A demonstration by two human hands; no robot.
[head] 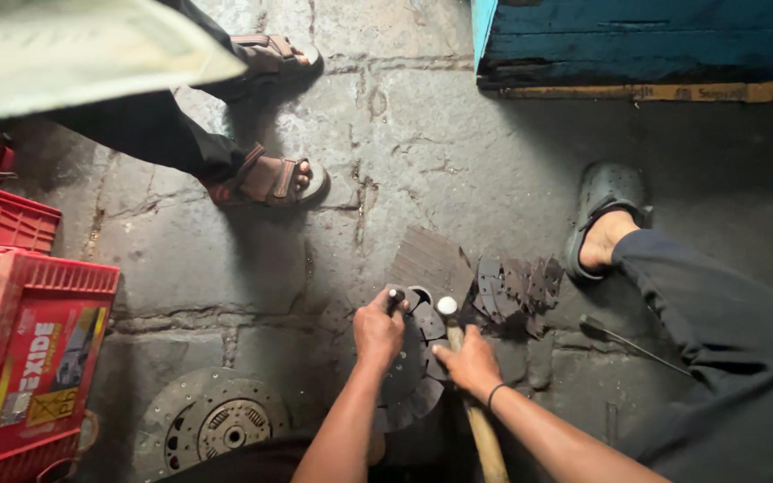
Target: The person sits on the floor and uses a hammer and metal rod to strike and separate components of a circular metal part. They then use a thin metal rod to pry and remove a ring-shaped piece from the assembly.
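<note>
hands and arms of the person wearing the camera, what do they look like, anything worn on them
Both forearms are bare, with no sleeves in view and no gloves. The left hand shows no ring, watch or band. The right hand has a thin dark band around its wrist. No markings or other jewellery can be made out on either arm.

Grey cracked stone floor (pixel 422 152) is showing dark stains; a red battery case (pixel 29 358) is sitting beside a red crate (pixel 2 219); blue-painted box (pixel 646 40); brown sandals (pixel 279 183); wooden-tan hammer handle (pixel 487 443); dark grey clutch disc (pixel 212 420).
</note>
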